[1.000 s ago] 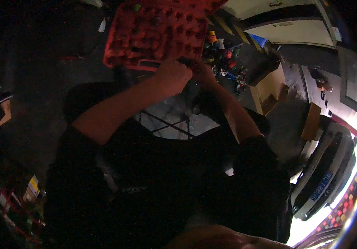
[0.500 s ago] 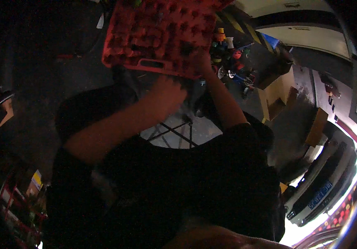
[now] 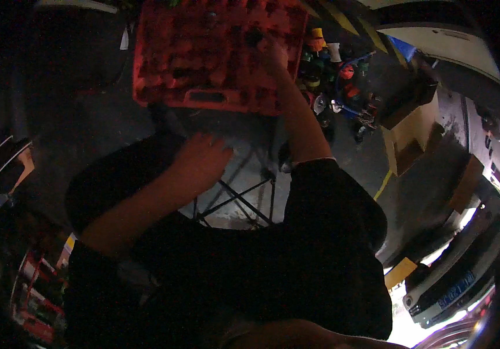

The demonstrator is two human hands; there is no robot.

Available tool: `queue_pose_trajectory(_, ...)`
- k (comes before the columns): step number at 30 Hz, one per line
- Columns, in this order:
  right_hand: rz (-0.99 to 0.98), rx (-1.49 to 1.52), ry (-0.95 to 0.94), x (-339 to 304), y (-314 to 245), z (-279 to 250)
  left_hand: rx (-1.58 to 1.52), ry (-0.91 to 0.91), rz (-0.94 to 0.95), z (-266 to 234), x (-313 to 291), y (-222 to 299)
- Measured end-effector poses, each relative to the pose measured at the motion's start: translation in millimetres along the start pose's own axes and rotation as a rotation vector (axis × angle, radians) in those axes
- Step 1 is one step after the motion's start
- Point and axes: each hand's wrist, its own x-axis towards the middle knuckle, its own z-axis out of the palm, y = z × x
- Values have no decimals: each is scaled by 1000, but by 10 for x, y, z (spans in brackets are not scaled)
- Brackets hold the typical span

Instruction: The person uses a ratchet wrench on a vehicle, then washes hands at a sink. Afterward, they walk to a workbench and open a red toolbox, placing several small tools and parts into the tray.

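A large red moulded tool case (image 3: 226,101), full of shaped recesses and with a handle slot in its near edge, lies open at the top of the view. Over its right half reaches my right hand (image 3: 273,55), fingers closed at a small dark rounded piece (image 3: 254,38) too dim to name. My left hand (image 3: 203,160) hovers above my lap, apart from the case. Its fingers are loosely bent and slightly spread, with nothing visible in them. Dim light hides what sits in most recesses.
Right of the case lies a heap of small coloured parts (image 3: 325,70). Beyond it stand an open cardboard box (image 3: 404,142) and a yellow-black striped band (image 3: 372,49). Crossed dark metal legs (image 3: 238,198) show below my hands. A car's end (image 3: 447,279) is at the lower right.
My right hand has moved up and left over the case, with a dark piece now at its fingers. My left hand has drawn back down and left, its fingers loosening. The view has shifted slightly.
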Motion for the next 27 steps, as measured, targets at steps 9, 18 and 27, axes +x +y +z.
queue_pose_trajectory(9,-55,-9,74,98,-251,308,-65,31,-51,281,13,-99)
queue_pose_trajectory(18,78,-240,-56,207,-518,1,-44,34,-69,208,81,-192)
queue_pose_trajectory(27,-168,-221,142,416,-234,171,-99,-88,-95,3,153,-187)
